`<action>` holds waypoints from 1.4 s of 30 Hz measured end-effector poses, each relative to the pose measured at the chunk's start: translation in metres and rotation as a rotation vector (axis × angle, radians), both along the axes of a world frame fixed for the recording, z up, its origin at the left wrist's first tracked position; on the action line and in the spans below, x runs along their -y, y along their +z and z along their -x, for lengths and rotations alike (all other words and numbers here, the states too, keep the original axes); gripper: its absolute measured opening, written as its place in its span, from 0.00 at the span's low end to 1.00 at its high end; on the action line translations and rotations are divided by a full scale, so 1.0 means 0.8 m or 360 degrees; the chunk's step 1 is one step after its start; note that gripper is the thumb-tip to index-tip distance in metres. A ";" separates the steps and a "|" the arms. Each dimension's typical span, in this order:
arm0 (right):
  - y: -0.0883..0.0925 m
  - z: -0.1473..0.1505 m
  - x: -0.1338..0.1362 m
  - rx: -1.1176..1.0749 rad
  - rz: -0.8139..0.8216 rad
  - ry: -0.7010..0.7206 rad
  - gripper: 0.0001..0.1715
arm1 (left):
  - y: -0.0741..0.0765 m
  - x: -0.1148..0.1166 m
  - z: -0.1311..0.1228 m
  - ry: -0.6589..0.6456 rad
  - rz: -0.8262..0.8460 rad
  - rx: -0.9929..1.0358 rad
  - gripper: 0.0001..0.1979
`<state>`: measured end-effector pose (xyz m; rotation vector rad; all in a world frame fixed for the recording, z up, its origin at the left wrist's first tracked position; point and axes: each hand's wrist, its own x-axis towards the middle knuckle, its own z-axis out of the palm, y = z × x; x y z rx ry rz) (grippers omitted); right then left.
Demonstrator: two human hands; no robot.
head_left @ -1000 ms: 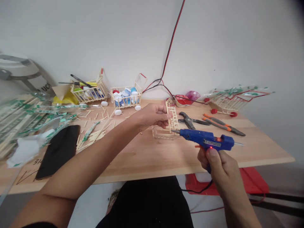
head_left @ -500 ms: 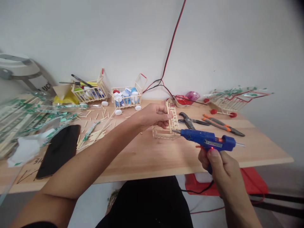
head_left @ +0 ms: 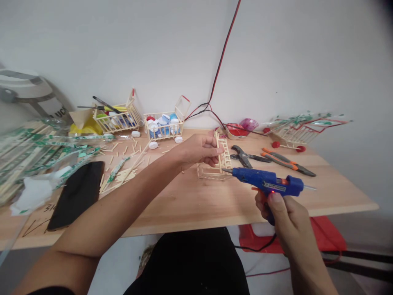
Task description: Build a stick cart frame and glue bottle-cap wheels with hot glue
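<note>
My left hand [head_left: 196,150] pinches a small ladder-like panel of thin wooden sticks [head_left: 223,153], holding it upright on a flat stick frame [head_left: 209,172] that lies on the wooden table [head_left: 190,200]. My right hand [head_left: 284,215] grips the handle of a blue hot glue gun [head_left: 267,182] with a red light on its side. The gun's nozzle points left and sits at the foot of the upright panel, where it meets the flat frame.
Pliers [head_left: 245,155] and orange-handled cutters [head_left: 285,162] lie right of the frame. Two stick carts [head_left: 164,123] with bottle caps stand at the wall, a third cart [head_left: 294,133] far right. A black phone [head_left: 76,192], loose sticks [head_left: 123,168] and plastic packets [head_left: 37,151] lie left. A red-black cable [head_left: 221,61] hangs down the wall.
Almost nothing differs. The glue gun and my right hand have shifted very slightly; my left hand keeps the stick panel in the same place.
</note>
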<state>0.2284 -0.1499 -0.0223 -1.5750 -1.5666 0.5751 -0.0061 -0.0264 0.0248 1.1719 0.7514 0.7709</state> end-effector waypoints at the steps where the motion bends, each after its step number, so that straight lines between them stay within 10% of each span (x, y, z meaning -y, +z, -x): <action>1: 0.000 0.000 0.000 0.0015 -0.0003 -0.0003 0.29 | 0.000 0.000 0.000 0.0001 0.0004 -0.0003 0.09; 42: -0.015 -0.011 -0.002 0.0182 -0.0044 -0.0063 0.31 | -0.002 -0.001 -0.004 0.0027 0.0058 -0.0083 0.03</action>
